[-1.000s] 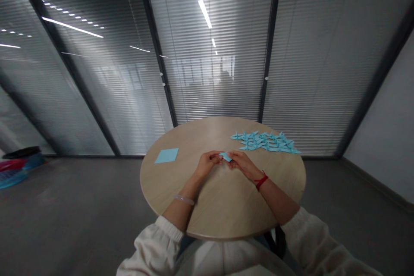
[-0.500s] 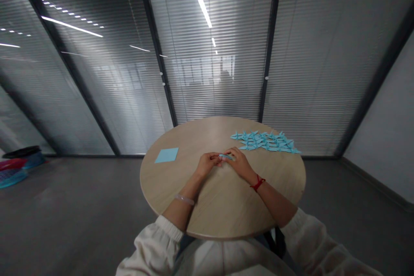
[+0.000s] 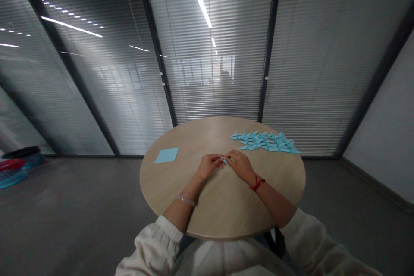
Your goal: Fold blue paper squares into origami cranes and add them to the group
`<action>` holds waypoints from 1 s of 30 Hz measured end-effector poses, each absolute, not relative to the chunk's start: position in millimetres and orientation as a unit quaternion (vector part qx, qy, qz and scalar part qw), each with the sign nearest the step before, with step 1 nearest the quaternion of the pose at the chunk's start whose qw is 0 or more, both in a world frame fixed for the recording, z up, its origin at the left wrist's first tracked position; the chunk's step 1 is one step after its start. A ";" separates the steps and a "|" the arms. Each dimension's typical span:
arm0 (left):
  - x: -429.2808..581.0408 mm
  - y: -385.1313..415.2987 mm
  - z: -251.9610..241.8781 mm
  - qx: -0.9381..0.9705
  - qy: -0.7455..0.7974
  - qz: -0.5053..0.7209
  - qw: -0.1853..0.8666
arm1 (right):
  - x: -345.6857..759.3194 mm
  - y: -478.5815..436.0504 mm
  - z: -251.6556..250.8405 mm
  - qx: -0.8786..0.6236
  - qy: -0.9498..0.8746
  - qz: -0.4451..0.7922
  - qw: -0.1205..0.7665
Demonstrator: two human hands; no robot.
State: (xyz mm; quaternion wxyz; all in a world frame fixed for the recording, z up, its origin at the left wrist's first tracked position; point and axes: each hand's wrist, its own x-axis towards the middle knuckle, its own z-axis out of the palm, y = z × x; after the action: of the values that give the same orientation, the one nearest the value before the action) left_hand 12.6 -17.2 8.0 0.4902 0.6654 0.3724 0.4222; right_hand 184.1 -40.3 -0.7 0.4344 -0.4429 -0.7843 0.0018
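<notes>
Both my hands meet over the middle of the round table (image 3: 223,207), pinching a small piece of folded blue paper (image 3: 225,161) between them. My left hand (image 3: 208,165) closes its fingertips on the paper's left side. From the other side, my right hand (image 3: 239,164) grips it with thumb and fingers. Most of the paper is hidden by the fingers, so its exact shape cannot be made out. Beyond my right hand lie several folded blue paper cranes (image 3: 265,141) in rows. A stack or sheet of square blue paper (image 3: 166,155) lies flat to the left.
Glass panels with blinds (image 3: 213,95) stand behind the table. Bins or baskets with blue sides (image 3: 30,157) sit on the floor (image 3: 90,207) at far left. A white wall (image 3: 384,138) rises on the right.
My fingers have shifted slightly on the folded blue paper, which now shows lower, below my fingertips. The cranes and the square paper have stayed in place.
</notes>
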 end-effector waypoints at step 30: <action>11.3 -17.6 13.9 0.587 0.359 0.479 0.544 | 181.1 -41.0 -1.7 -0.415 -0.805 -0.011 0.424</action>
State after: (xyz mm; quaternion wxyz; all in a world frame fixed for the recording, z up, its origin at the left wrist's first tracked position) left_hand 11.3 -17.6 13.9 0.5444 0.5875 0.3587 0.4794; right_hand 181.1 -41.0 -1.7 0.4242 -0.4155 -0.8046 -0.0105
